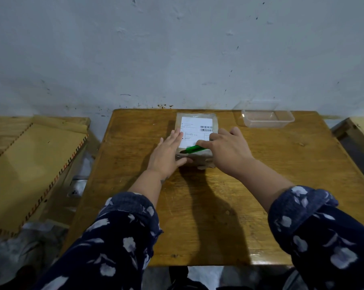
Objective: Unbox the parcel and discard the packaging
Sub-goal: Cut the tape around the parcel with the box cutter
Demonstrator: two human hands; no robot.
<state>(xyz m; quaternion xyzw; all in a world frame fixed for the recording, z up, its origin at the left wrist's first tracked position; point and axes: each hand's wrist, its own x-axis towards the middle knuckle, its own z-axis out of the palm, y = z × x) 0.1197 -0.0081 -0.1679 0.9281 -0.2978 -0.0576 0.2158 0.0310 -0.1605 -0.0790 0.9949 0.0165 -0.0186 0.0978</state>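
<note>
Parcel (pixel 194 135) is lying toward the table's (pixel 197 216) far edge; left hand (pixel 166 153) is pressing flat, fingers spread, on its left side, while right hand (pixel 227 149) is gripping a green cutter (pixel 194 149) on top.

Green cutter (pixel 194 149) against parcel (pixel 195 130)

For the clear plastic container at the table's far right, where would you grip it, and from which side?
Pinch one long rim of the clear plastic container, coming from above. It sits upright, mouth open and apparently empty, apart from the parcel, so the rim is exposed.
</note>
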